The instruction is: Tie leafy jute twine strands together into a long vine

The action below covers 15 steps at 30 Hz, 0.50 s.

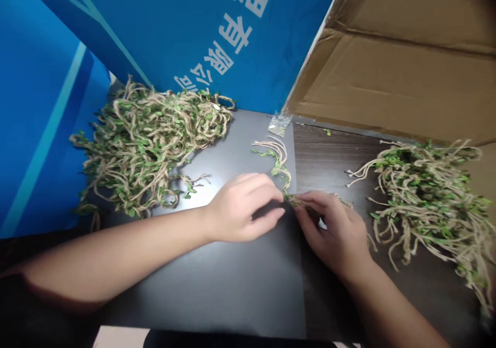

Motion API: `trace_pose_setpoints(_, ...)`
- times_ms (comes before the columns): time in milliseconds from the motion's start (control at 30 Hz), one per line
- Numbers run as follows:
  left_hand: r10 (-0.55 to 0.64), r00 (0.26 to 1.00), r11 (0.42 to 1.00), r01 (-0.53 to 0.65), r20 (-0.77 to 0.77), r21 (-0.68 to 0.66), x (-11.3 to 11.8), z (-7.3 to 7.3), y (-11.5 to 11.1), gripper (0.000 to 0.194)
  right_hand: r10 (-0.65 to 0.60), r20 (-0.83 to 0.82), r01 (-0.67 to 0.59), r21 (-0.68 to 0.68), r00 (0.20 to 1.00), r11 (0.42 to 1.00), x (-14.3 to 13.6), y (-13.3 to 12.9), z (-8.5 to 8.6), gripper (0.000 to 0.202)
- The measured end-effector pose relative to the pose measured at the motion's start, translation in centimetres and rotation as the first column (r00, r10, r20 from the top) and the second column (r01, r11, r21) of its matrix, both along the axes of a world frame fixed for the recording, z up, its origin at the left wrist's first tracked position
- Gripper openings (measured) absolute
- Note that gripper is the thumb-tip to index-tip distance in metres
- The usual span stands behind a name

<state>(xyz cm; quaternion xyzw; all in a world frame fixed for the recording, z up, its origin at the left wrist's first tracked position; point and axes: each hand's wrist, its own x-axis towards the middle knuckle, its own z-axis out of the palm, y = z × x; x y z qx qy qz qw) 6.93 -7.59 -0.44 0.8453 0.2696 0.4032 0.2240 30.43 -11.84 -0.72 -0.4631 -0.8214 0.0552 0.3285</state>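
Note:
A leafy twine strand, tan cord with small green leaves, lies near the middle of the table. Its loose cord ends fan out toward the back. My right hand pinches this strand between thumb and fingertips, and part of it runs back under the palm. Just to the left, my left hand is curled with thumb and index finger slightly apart. Nothing shows between them, and the index tip is right beside the strand, perhaps touching it. The other left fingertips are hidden.
A large tangled heap of leafy twine sits at the left, and a smaller pile at the right. Behind stand a blue printed panel and a cardboard sheet. A small clear plastic piece lies at their corner.

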Motion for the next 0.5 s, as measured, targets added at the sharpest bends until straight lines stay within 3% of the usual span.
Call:
trace_pose_setpoints(200,-0.015,0.992,1.0,0.017,-0.121,0.014,0.35,-0.45,0.02,0.017,0.125,-0.01,-0.125,-0.032,0.992,0.992,-0.68,-0.38,0.05,0.017)
trace_pose_setpoints(500,-0.055,0.991,0.998,0.055,-0.122,-0.008,0.21,-0.33,-0.07,0.01,0.116,-0.081,-0.127,-0.145,0.99,0.981,-0.93,-0.81,0.33,0.02)
